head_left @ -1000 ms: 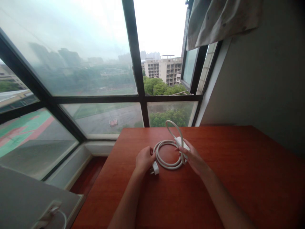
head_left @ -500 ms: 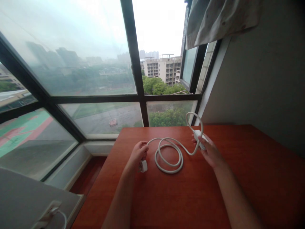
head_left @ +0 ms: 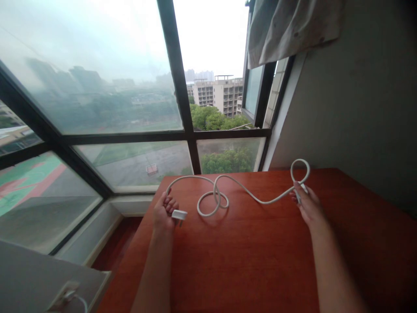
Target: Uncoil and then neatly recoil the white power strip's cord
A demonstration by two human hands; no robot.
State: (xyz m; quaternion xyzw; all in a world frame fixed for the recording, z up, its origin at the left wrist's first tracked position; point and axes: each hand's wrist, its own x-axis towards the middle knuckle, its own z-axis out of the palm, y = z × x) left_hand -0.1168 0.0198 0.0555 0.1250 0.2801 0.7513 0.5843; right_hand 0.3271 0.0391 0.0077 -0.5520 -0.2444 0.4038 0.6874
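A white power cord (head_left: 239, 184) runs between my two hands, with a loose loop in its middle over the wooden tabletop. At the table's left side my left hand (head_left: 164, 211) is closed round the cord close to its plug (head_left: 179, 214). The plug sticks out to the right of the fist with its prongs pointing down. Over on the right, my right hand (head_left: 308, 204) grips a slim white block (head_left: 301, 193) at the cord's other end, largely covered by the fingers. A small loop of cord stands up above that hand.
The reddish-brown table (head_left: 244, 261) reaches to the window frame (head_left: 190, 137). A grey wall (head_left: 342, 113) borders it on the right, with a curtain (head_left: 289, 30) hanging above. At lower left, a wall socket (head_left: 67, 295) has a white plug and cable in it.
My hands have moved apart, left hand leftward and right hand rightward. The cord is stretched wider and its middle coil has become smaller. The plug has turned in the left hand.
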